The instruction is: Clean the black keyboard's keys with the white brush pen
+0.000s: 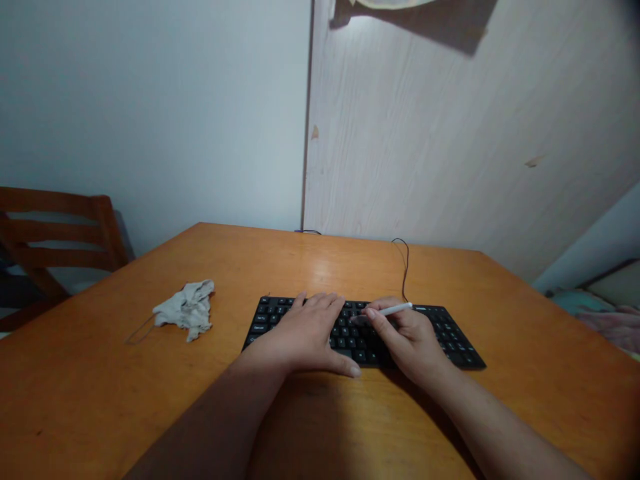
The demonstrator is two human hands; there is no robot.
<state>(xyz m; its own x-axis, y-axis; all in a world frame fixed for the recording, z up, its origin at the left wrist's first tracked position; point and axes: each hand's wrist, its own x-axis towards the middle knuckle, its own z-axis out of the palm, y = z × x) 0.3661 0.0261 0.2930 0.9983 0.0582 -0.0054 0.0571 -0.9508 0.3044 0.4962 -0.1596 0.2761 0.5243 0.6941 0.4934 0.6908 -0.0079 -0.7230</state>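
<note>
A black keyboard (350, 343) lies on the wooden table in front of me, partly covered by both hands. My left hand (310, 333) rests flat across its left part, fingers spread and pointing away, with the thumb at the near edge. My right hand (407, 337) is closed around a slim white-handled brush (397, 309), held like a pen over the middle-right keys. The brush's greyish tip points left, down at the keys close to my left hand; whether it touches them I cannot tell.
On the left of the wooden table (240, 260) lies a crumpled grey cloth (187, 310) with a loose thread. A black cable (407, 267) runs from the keyboard to the table's back edge by the wall. A wooden chair (60, 230) stands at the left.
</note>
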